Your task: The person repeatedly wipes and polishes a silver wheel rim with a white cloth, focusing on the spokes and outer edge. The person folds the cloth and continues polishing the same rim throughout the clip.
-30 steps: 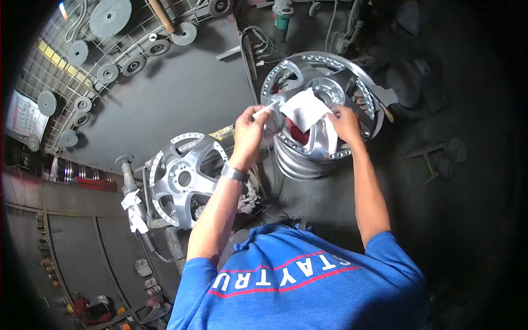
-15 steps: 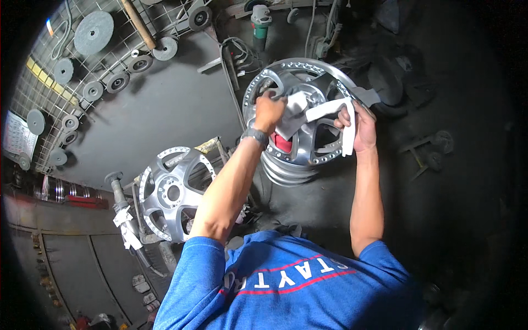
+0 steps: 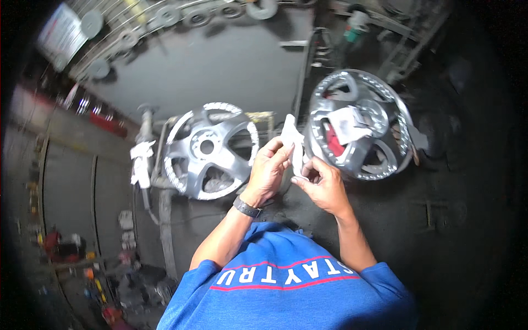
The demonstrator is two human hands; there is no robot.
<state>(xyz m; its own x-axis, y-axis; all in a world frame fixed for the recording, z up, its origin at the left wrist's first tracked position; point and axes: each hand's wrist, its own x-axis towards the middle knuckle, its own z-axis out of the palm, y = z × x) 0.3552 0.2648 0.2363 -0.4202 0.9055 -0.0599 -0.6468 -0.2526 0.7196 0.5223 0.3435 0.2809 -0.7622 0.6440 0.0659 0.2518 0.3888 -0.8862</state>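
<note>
Between both hands, in front of my chest, is a white strip (image 3: 296,144) that looks like paper or cloth and is bent upward. My left hand (image 3: 268,171), with a dark wristwatch, pinches it from the left. The fingers of my right hand (image 3: 325,186) are closed on its lower end. To the right stands a silver five-spoke wheel rim (image 3: 360,151), tilted, with a white folded sheet (image 3: 344,124) and a red piece (image 3: 334,143) on it. A second silver wheel (image 3: 225,160) lies to the left of my left hand.
A wire rack (image 3: 148,34) with several round grinding discs runs along the top left. Left of the second wheel, a power tool (image 3: 144,125) has a white rag (image 3: 142,164) around it. A green and grey grinder (image 3: 352,34) stands at the back right.
Both hands have left the right-hand wheel and come together nearer my chest. My left hand has let go of the white sheet and now grips the strip too. The view has shifted left.
</note>
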